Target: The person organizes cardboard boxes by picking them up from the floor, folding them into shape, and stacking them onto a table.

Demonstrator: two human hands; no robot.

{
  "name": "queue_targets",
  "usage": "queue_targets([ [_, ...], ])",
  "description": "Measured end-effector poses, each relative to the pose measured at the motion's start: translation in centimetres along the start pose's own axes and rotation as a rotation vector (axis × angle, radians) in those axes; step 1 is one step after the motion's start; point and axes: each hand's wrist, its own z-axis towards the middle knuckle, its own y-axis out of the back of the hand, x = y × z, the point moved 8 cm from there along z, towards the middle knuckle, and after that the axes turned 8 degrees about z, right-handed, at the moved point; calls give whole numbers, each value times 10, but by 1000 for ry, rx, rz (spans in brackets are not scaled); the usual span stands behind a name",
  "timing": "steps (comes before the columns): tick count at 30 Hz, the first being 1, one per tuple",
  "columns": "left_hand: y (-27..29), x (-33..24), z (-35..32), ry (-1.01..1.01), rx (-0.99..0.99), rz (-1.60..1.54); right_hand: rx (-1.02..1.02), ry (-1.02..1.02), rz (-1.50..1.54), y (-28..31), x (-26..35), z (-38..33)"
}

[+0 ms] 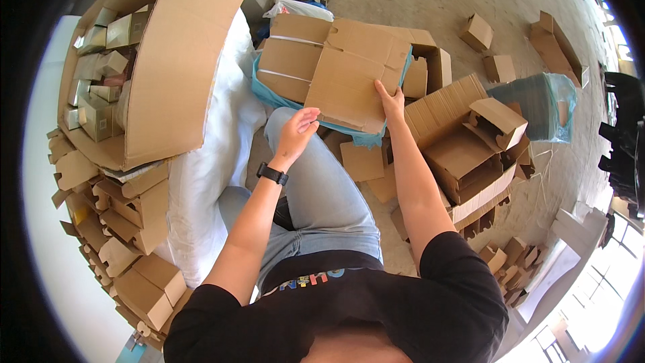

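Note:
A flat brown cardboard box point(353, 74), folded down, lies tilted in front of me above my knees. My right hand point(391, 102) grips its right edge, the thumb on top and the other fingers mostly hidden behind. By its lower left corner is my left hand point(300, 131), fingers stretched out and holding nothing; whether the fingertips touch the cardboard, I cannot tell. Behind and to the left, a bundle of flat cardboard point(289, 57) bound with white straps rests on blue plastic wrap point(272, 96).
At left, a large carton point(181, 67) holds several small boxes, above stacked open cartons point(151, 282). A white wrapped bundle point(201, 208) stands beside my leg. On the right are an open carton point(463, 154) and a blue-wrapped stack point(537, 104). Loose boxes point(478, 32) lie on the concrete floor.

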Motion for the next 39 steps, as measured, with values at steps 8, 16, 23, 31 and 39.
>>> queue_targets([
  [8, -5, -62, 10, -411, -143, 689, -109, 352, -16, 10, 36, -15],
  [16, -39, -61, 27, -541, -46, 1198, -84, 911, -978, -37, 129, -79],
  [23, -62, -36, 58, -462, 42, 1218, 58, 866, -1211, -86, 87, -47],
  [31, -74, 10, 72, -334, 106, 1337, 81, 805, -1200, -84, 55, -30],
  [39, -79, 4, 87, -349, 126, 1311, 120, 770, -1156, -82, 63, -20],
])
